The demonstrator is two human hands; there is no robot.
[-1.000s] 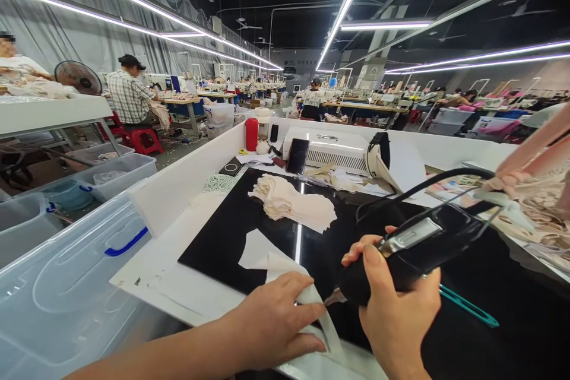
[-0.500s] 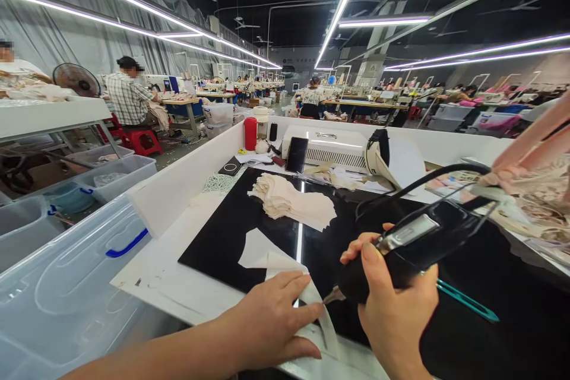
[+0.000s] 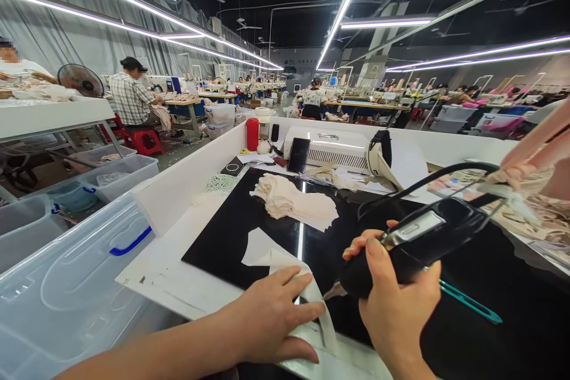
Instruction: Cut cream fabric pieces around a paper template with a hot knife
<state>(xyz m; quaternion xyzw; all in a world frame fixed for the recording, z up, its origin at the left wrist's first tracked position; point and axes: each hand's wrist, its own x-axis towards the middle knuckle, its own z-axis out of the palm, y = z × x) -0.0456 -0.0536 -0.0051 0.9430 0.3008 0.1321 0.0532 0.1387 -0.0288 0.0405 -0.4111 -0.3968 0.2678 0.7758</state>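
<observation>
My left hand (image 3: 282,314) rests flat with spread fingers on a cream fabric piece (image 3: 317,290), whose curved strip runs beneath the fingers. Part of that fabric is covered by the hand. My right hand (image 3: 396,297) is wrapped round a black corded hand tool (image 3: 412,240) with a narrow metal tip. The tip points left at the curved strip's edge, near my left index finger; whether it touches the cloth I cannot tell. Beyond the hands, a stack of cream fabric pieces (image 3: 296,199) lies on the glossy black board (image 3: 222,234).
A teal slim tool (image 3: 472,303) lies right of my right hand. Behind the board stand a phone (image 3: 298,154), a white vented machine (image 3: 333,145) and a red container (image 3: 252,134). Pink cloth (image 3: 538,136) hangs at right. A clear lidded bin (image 3: 84,285) stands left; other people sit beyond.
The view has shifted slightly. My left fingers have spread a little on the fabric. My right hand keeps its hold on the tool, its tip still by the strip.
</observation>
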